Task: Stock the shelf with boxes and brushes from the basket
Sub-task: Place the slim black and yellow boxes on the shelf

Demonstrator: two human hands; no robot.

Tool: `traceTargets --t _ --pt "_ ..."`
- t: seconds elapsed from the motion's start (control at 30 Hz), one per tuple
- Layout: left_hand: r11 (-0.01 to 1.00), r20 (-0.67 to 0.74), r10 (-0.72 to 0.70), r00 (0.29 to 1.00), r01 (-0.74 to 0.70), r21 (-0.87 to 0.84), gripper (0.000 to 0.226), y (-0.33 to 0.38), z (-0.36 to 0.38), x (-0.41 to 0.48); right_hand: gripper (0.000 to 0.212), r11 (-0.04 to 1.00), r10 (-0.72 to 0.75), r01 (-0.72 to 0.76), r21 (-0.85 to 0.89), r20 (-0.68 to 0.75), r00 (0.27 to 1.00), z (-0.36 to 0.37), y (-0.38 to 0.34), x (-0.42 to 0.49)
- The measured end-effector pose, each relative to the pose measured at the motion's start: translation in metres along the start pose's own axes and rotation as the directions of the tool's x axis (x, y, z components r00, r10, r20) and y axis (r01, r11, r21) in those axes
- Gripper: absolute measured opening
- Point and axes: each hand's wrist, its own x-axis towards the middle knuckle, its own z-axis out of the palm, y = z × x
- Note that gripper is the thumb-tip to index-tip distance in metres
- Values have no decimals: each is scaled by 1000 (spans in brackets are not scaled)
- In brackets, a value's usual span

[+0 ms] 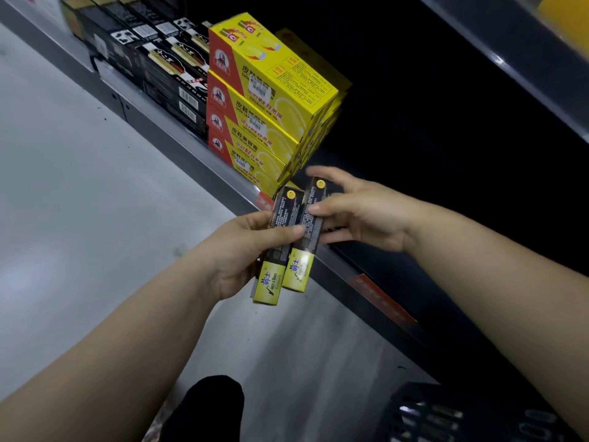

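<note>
Two slim black-and-yellow cartons are held side by side just off the front edge of the shelf [191,148], and neither has yet been set on it. The left box [271,282] and the right box [298,269] touch along their long sides, with their yellow ends pointed down toward the floor [79,186].

The step in hand is judged to be the separating of one carton from the pair before it is placed. The right box would have to be drawn free of the other hand's thumb, carried over the front edge and laid on the dark stretch of shelf to the right of the yellow stack [271,90]. Black boxes [165,74] are ranged further left along the same edge. The thumb's hold would need to be eased without the left box being let slip.

The left hand [242,250] is clamped on both cartons, its thumb laid across their faces and its fingers hidden behind them. The right hand [363,215] is closed in a pinch on the upper half of the right box, with the thumb pressed on its face, the forefinger stretched past its top end and the other fingers curled behind. Both forearms are reached forward and angled inward so that the hands meet at the cartons.

The basket [430,413] is seen low down, near the foot of the shelf; what it holds cannot be made out
</note>
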Motion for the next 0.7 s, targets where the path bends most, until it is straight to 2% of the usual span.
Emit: traceTargets --t 0.03,0.1,0.2,0.27,0.4,0.5,0.6,0.63,0.7 --pt "1000 -18 0 1000 0 -21 50 1 1 1 52 1000 9 -8 -10 29 1000 -8 0 -1" --pt "999 -97 0 995 -4 -36 42 3 0 3 35 1000 11 -12 -29 -12 1000 -25 2 -3" --pt "999 -237 -13 971 2 -47 20 3 -6 5 31 999 -7 19 50 -229 973 -51 5 -3" --pt "999 -276 -32 961 18 -51 24 1 -7 6 25 998 -40 58 37 -370 928 -64 10 4" --pt "1000 -331 -28 943 21 -22 46 0 -9 8 30 973 -99 -32 -228 -538 837 -78 30 30" --pt "998 -371 0 929 23 57 54 -2 -13 11 28 919 -72 -148 -364 -525 848 -76 47 43" --pt "989 -399 36 916 24 144 45 -5 -16 15 23 837 -84 -174 -519 -436 896 -64 60 50" --pt "985 -403 50 914 21 169 42 -6 -16 16 26 811 -82 -175 -558 -405 911 -59 62 51" --pt "981 -408 70 910 11 194 43 -6 -15 18 47 779 -59 -173 -603 -345 937 -51 62 52"
